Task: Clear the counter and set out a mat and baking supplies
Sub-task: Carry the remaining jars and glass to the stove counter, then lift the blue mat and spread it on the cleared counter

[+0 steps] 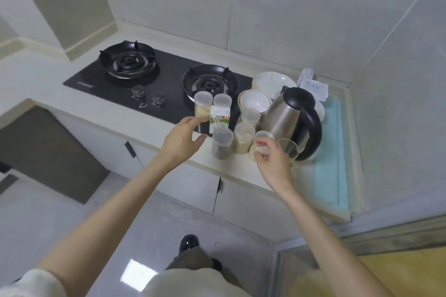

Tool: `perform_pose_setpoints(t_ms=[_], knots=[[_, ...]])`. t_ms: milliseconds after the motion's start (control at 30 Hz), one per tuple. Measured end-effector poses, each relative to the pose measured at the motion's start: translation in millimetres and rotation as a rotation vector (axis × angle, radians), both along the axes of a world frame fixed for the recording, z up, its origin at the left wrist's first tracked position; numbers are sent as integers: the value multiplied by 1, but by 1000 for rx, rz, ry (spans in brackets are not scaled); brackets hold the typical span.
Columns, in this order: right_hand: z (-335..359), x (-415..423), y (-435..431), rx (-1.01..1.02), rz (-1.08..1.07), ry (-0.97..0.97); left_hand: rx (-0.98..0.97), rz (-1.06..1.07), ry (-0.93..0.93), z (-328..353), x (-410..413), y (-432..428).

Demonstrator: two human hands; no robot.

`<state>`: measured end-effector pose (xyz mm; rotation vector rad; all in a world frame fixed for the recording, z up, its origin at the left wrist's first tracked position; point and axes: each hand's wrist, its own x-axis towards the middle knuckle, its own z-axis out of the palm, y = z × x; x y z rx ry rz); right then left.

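Jar (264,136) in right hand (275,164), glass (288,149), kettle (284,113) beside

Your clear plastic jars (243,137) stand upright, clustered round a green-and-white carton (219,118) near the counter's (231,166) front edge. A blue mat (335,152) lies flat at its right end.

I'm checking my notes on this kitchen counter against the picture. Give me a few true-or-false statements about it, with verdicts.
1. The kettle stands to the right of the stove. True.
2. A pot sits on the left burner. False: it is bare.
3. The right hand grips a clear jar. True.
4. The left hand holds the kettle's handle. False: it reaches, open, toward the carton.
5. A blue mat lies at the counter's right end. True.
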<state>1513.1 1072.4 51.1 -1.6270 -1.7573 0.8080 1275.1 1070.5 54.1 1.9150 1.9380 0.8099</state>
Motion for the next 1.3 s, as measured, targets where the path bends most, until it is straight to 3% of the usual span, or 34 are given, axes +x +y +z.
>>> perform_pose_setpoints(t_ms=[500, 833, 1300], knots=[[41, -252, -50, 29, 643, 65, 30, 522, -145, 56, -194, -195], [66, -459, -178, 43, 968, 161, 91, 813, -180, 87, -340, -371], [89, -672, -322, 39, 1384, 264, 167, 1237, -214, 105, -460, -553]])
